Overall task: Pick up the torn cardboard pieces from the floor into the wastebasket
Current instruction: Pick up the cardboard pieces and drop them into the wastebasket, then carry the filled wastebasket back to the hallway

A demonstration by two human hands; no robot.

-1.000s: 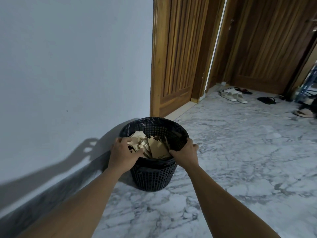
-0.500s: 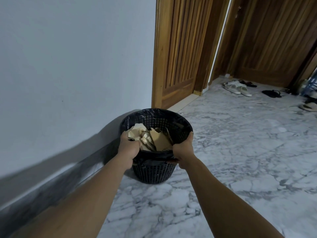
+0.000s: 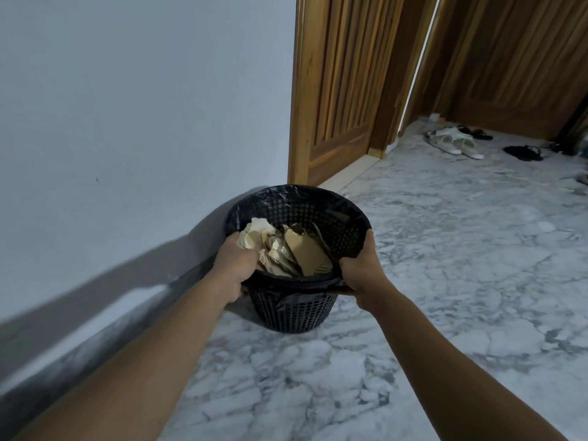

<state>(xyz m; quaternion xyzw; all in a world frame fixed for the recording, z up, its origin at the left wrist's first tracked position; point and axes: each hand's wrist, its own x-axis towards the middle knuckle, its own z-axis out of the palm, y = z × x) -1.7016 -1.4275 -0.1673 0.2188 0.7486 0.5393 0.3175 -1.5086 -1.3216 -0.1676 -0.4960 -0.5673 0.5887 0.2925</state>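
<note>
A black mesh wastebasket (image 3: 296,310) with a dark plastic liner is held in front of me, close to the white wall. Torn brown and pale cardboard pieces (image 3: 286,253) fill its inside. My left hand (image 3: 234,265) grips the rim on the near left side, fingers wrapped over the edge. My right hand (image 3: 361,270) grips the rim on the near right side, thumb up along the mesh. Whether the basket's base touches the marble floor I cannot tell. No loose cardboard shows on the floor in view.
The white wall (image 3: 143,122) with a dark baseboard runs along the left. A wooden door (image 3: 337,90) stands just behind the basket. Marble floor (image 3: 445,249) spreads to the right. White sandals (image 3: 455,143) and black slippers (image 3: 523,152) lie at the far right.
Both hands went from resting on the rim to gripping it. The basket has drawn closer to me, and the view has tilted slightly.
</note>
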